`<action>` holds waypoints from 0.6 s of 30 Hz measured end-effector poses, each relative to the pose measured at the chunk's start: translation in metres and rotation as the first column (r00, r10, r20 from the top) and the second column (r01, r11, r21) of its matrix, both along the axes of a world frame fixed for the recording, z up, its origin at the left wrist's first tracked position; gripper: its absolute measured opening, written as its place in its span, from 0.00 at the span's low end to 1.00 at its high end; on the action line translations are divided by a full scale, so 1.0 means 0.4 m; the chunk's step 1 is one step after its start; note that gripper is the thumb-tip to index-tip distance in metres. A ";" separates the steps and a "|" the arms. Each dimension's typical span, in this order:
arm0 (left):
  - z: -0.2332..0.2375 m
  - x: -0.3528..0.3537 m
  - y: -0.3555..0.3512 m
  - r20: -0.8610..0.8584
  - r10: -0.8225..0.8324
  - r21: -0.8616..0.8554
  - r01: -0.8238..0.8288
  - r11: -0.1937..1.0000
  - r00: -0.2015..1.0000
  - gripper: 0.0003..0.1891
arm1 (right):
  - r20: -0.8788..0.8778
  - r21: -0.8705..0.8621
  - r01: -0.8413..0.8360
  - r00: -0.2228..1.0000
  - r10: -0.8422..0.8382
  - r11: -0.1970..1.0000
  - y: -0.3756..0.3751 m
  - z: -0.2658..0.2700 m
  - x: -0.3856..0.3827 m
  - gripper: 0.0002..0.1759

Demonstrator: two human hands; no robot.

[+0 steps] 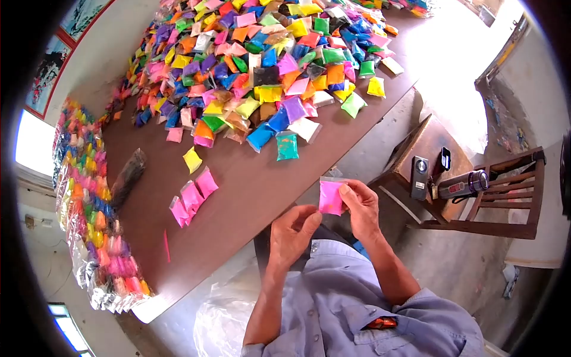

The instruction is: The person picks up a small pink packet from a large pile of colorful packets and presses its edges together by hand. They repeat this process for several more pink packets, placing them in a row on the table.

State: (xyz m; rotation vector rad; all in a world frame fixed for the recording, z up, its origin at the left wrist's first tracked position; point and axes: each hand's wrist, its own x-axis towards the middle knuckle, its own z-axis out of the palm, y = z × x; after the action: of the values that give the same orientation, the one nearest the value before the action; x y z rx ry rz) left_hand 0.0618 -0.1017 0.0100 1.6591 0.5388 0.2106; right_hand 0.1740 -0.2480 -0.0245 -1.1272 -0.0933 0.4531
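Note:
A small clear packet with bright pink filling [331, 197] is held up in front of my body, just off the table's near edge. My right hand [360, 209] pinches it along its right side between thumb and fingers. At its lower left corner, my left hand [292, 233] is closed, thumb against the curled fingers, apparently gripping that corner. Several similar pink packets [192, 196] lie in a group on the brown table [238, 205] to the left. A yellow packet [192, 160] lies just beyond them.
A large heap of multicoloured packets [262, 77] covers the far table. Bagged rows of packets [98, 208] line the left edge, near a dark plastic bundle [128, 177] and a pink strip [166, 246]. At right, a wooden stool [416, 149] bears a flask [463, 185], beside a chair [529, 196].

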 end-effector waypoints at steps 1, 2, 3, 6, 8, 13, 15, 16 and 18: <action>0.001 -0.004 -0.004 -0.003 0.005 0.001 -0.005 1.000 1.000 0.19 | -0.003 0.001 -0.005 1.000 0.005 1.000 0.008 0.005 -0.005 0.10; 0.005 -0.008 -0.008 0.013 0.014 -0.024 -0.014 1.000 1.000 0.19 | -0.006 0.012 -0.030 1.000 0.030 0.999 0.016 0.008 -0.009 0.10; 0.006 -0.014 -0.009 0.029 0.024 -0.049 -0.023 0.999 0.999 0.19 | -0.009 0.023 -0.055 0.998 0.055 0.998 0.024 0.010 -0.014 0.10; -0.007 -0.033 -0.001 -0.002 0.068 0.023 -0.068 0.997 0.998 0.17 | 0.002 0.033 -0.073 0.997 0.073 0.997 0.047 0.021 -0.030 0.10; -0.032 -0.047 0.012 0.024 0.076 -0.003 -0.076 0.997 0.997 0.16 | 0.010 0.017 -0.100 0.995 0.100 0.995 0.049 0.009 -0.033 0.10; -0.040 -0.069 0.027 0.051 0.114 -0.096 -0.108 0.989 0.992 0.10 | 0.050 -0.043 -0.141 0.988 0.143 0.989 0.058 0.007 -0.045 0.11; -0.037 -0.081 0.031 0.063 0.117 -0.183 -0.104 0.978 0.991 0.12 | 0.037 -0.017 -0.123 0.992 0.124 0.992 0.066 0.013 -0.051 0.11; -0.028 -0.079 0.030 0.064 0.122 -0.183 -0.109 0.977 0.990 0.12 | 0.038 -0.017 -0.128 0.991 0.129 0.992 0.071 0.019 -0.055 0.11; -0.007 -0.067 0.018 0.089 0.137 -0.203 -0.117 0.972 0.987 0.17 | 0.011 -0.021 -0.121 0.993 0.121 0.992 0.080 0.032 -0.064 0.11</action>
State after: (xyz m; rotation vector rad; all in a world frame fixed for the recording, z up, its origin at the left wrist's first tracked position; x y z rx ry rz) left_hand 0.0349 -0.0945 0.0073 1.4146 0.5696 0.3246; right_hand 0.1482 -0.2161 -0.0119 -1.1480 -0.1688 0.5563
